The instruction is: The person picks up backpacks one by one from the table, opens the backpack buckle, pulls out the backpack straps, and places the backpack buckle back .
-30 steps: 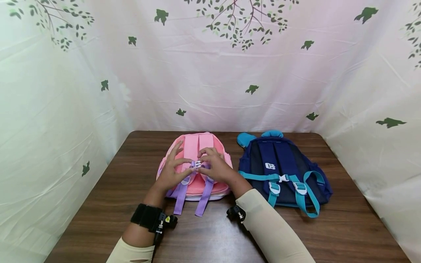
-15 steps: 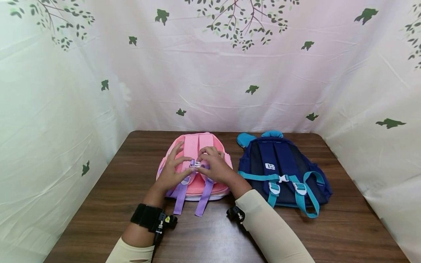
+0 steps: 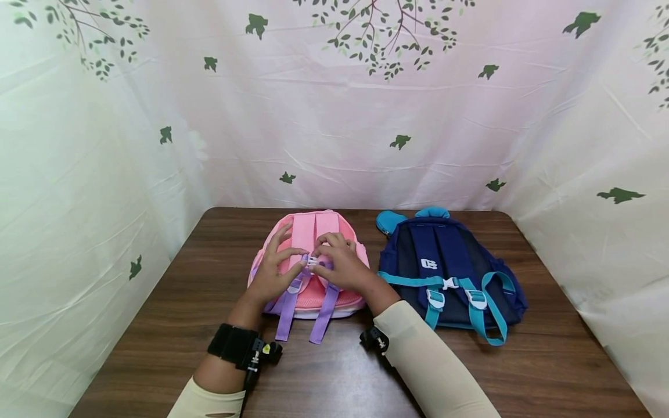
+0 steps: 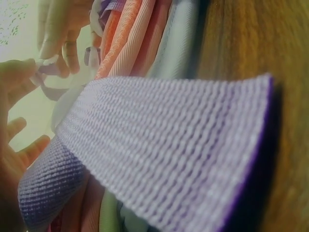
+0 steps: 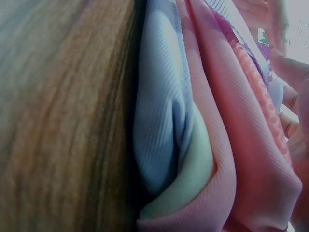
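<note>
A pink backpack (image 3: pixel 301 232) lies on the table with its shoulder straps facing up. Over its middle is a small white side-release buckle (image 3: pixel 312 261) on a purple chest strap. My left hand (image 3: pixel 273 273) pinches the buckle's left end between thumb and index finger, its other fingers spread. From the right, my right hand (image 3: pixel 341 262) pinches the other end, fingers bent. Fingertips partly cover the buckle, so I cannot tell whether its halves are fully joined. In the left wrist view, a loose purple strap end (image 4: pixel 169 140) fills the foreground.
Right of the pink backpack lies a navy backpack (image 3: pixel 407 249) with turquoise straps and a joined white buckle (image 3: pixel 450 283). A round turquoise pouch (image 3: pixel 389 222) sits by its top. The brown wooden table (image 3: pixel 324 383) ends at a printed curtain (image 3: pixel 340 168) behind.
The left thumb has moved slightly up along the buckle, and the buckle has tilted a little between the fingers. Less of it shows now. Both backpacks stay in place.
</note>
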`<state>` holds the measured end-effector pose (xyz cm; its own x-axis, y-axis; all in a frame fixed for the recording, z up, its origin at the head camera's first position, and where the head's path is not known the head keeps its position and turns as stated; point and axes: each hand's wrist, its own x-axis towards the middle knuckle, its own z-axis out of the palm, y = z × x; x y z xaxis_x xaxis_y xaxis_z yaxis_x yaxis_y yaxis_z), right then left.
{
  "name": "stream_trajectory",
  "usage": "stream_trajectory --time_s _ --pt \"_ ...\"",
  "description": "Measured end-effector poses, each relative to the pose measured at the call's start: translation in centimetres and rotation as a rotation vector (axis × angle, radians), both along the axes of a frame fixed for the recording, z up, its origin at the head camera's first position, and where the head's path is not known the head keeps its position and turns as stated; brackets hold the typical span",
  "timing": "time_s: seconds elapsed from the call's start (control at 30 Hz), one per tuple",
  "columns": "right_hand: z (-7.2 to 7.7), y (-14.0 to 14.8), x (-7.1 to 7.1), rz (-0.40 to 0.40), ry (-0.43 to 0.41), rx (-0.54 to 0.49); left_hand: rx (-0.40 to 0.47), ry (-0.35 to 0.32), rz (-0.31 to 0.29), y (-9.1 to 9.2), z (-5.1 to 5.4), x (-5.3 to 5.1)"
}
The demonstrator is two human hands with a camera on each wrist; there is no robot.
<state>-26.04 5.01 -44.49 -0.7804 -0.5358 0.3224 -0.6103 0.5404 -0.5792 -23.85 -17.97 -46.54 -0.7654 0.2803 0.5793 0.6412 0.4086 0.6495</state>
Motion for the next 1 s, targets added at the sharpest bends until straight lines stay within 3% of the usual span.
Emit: stream_trajectory --time_s 0.23,0.37,0.53,0.73,1.0 --pt "0.18 0.13 -0.02 0.011 0.023 -0.015 0.036 0.008 -0.011 0.2 -0.16 -0.15" --pt "0.34 0.17 0.07 0.027 0.026 -0.017 -0.011 0.002 0.001 0.21 -0.21 -0.13" --pt "0.49 0.27 0.1 0.059 0.06 -0.012 -0.078 0.019 -0.026 0.23 -0.06 0.03" --pt "0.5 0.23 0.05 0.069 0.072 0.022 -0.141 0.029 0.013 0.26 0.1 0.14" --pt "0.55 0.21 0.11 0.058 0.062 0.021 -0.105 -0.008 -0.021 0.5 0.13 0.12"
